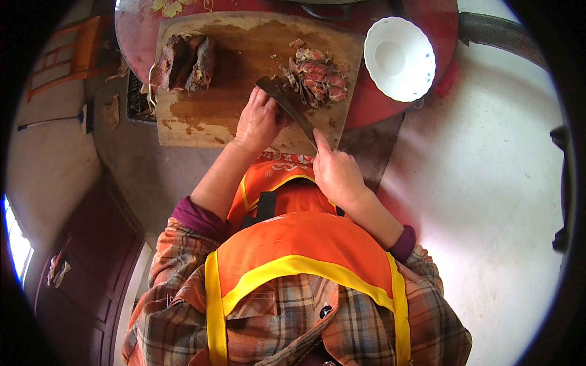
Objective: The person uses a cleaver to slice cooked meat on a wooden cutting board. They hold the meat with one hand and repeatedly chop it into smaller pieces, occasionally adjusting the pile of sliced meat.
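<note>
A dark-bladed kitchen knife (288, 108) is gripped in my right hand (338, 171), its index finger laid along the back of the blade. The blade slants up and left across the wooden cutting board (238, 126). My left hand (259, 120) presses down at the board with bent fingers close beside the blade. Under those fingers a dark piece of meat (281, 117) is mostly hidden. Right of the blade lies a pile of sliced dark-red meat (319, 78). Larger chunks of cured-looking meat (184, 61) rest at the board's upper left.
A white bowl with a scalloped rim (399, 59) stands right of the board on the red round table (375, 112). A black crate (141, 98) is below the table's left side. An orange wooden chair (87, 48) and a broom (85, 118) are farther left.
</note>
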Action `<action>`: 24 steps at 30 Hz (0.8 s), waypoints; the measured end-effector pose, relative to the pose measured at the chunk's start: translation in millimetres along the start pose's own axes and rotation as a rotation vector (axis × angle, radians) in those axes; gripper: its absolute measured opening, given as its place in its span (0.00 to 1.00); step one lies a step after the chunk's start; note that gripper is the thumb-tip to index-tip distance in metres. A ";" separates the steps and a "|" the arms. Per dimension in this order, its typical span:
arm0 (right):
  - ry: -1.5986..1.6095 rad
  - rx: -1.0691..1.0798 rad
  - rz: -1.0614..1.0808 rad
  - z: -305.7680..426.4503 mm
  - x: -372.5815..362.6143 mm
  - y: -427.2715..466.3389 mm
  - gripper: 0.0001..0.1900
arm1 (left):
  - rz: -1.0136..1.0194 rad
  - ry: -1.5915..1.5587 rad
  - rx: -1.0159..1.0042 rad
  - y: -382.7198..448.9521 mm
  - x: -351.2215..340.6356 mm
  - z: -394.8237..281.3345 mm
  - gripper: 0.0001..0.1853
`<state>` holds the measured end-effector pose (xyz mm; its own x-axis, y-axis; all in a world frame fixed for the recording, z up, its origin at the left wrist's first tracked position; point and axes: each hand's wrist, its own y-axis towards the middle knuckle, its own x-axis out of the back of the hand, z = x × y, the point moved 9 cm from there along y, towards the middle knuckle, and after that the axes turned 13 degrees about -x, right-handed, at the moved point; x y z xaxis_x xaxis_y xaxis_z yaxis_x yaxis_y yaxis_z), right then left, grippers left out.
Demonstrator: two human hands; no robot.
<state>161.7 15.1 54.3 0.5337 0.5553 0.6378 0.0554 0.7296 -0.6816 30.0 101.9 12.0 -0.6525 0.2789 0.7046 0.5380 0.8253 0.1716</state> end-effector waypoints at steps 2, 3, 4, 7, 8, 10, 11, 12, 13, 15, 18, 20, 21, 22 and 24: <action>-0.014 -0.032 0.034 1.7 -0.7 4.7 0.26 | 0.008 -0.001 0.028 -0.3 -1.2 2.6 0.26; -0.032 -0.062 0.055 3.7 -4.8 9.3 0.26 | -0.004 0.025 -0.009 0.6 0.2 -0.4 0.27; -0.042 -0.073 0.068 7.9 -9.1 14.6 0.25 | -0.004 0.048 -0.031 1.1 0.7 -2.2 0.27; 0.060 -0.018 -0.046 28.9 -10.9 46.1 0.25 | 0.017 0.088 -0.065 2.1 0.4 -4.4 0.28; 0.071 -0.015 -0.074 31.7 -12.3 55.7 0.25 | 0.038 0.097 -0.073 1.4 0.2 -4.8 0.27; 0.069 -0.014 -0.059 26.5 -14.9 61.5 0.24 | 0.052 0.118 -0.061 1.4 1.7 -2.1 0.26; 0.072 0.001 -0.061 22.5 -13.8 60.0 0.23 | 0.080 0.118 -0.045 -0.2 -0.5 -0.6 0.26; 0.155 -0.005 -0.058 14.3 -8.8 57.5 0.22 | 0.078 0.086 -0.045 -1.2 -0.3 0.0 0.26; 0.182 -0.044 -0.041 4.5 -5.8 54.6 0.21 | 0.087 0.059 -0.038 -1.5 -0.9 2.3 0.26; 0.188 -0.049 -0.060 -5.4 2.7 39.4 0.22 | 0.092 0.032 -0.035 -2.4 -2.0 4.5 0.27; 0.105 -0.023 -0.033 -2.2 -0.3 12.4 0.23 | 0.083 0.049 -0.072 -1.6 -1.2 2.7 0.26; 0.060 -0.053 -0.031 -2.2 -2.9 -1.3 0.23 | 0.072 0.081 -0.113 0.1 0.5 -0.7 0.25; 0.049 -0.047 -0.042 -1.5 -2.3 -5.6 0.24 | 0.071 0.070 -0.119 1.1 1.0 -0.9 0.25; 0.049 -0.043 -0.060 -1.3 -0.9 -8.4 0.26 | 0.079 0.058 -0.121 1.3 0.9 -1.3 0.24; 0.041 -0.089 -0.010 -2.6 -6.3 -4.8 0.26 | 0.089 0.052 -0.126 2.3 0.9 -1.7 0.24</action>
<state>160.2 7.0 52.6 0.5669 0.5297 0.6309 0.1352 0.6956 -0.7055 31.5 103.2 14.2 -0.5727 0.3195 0.7549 0.6570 0.7297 0.1896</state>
